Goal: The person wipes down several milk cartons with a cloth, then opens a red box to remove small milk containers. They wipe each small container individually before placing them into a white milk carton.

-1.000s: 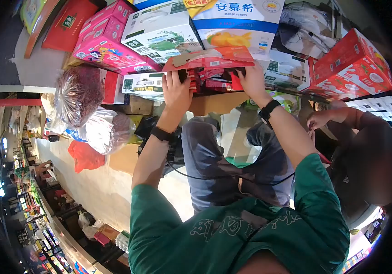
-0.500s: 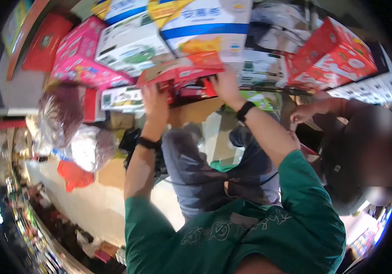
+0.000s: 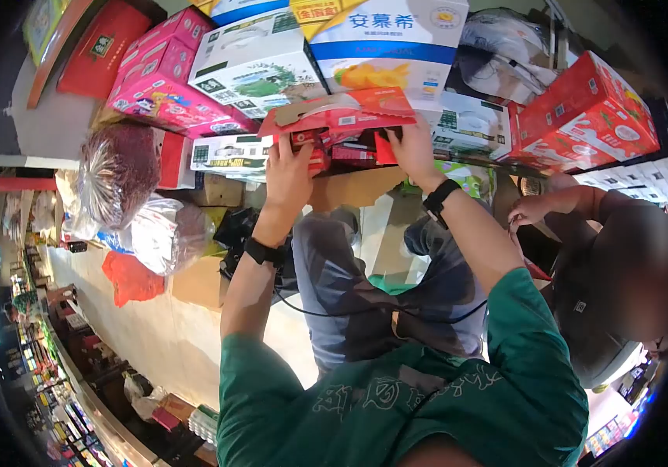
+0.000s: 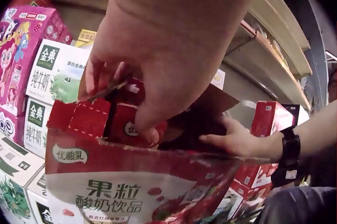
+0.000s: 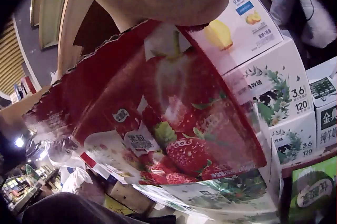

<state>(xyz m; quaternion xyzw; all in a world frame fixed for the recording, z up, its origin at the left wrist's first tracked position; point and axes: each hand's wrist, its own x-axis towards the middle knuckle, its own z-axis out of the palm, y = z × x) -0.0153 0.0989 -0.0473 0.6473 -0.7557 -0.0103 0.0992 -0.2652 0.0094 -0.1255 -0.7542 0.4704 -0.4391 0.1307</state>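
Observation:
A red cardboard drink box (image 4: 79,176) with strawberry pictures stands with its torn top open in front of me, its flap (image 3: 380,110) raised at the back. My left hand (image 3: 289,177) reaches over its left end; thumb and fingers pinch a small red drink carton (image 4: 124,124) inside, near the wall. More red packs (image 3: 349,152) lie in the box beside it. At the opposite end my right hand (image 3: 414,152) grips the box's edge, its fingers (image 4: 216,140) reaching inside. The right wrist view shows the box's strawberry-printed side (image 5: 184,113) below that hand.
White milk boxes (image 3: 260,62), a yogurt box (image 3: 384,54) and pink boxes (image 3: 155,78) are stacked behind. A red box (image 3: 583,109) stands at right. Bagged goods (image 3: 120,171) sit at left. Another person (image 3: 614,265) sits close at right.
My left fingers and thumb have shifted on the left end of the box, and a small red carton now shows between them. My right hand keeps its place at the other end.

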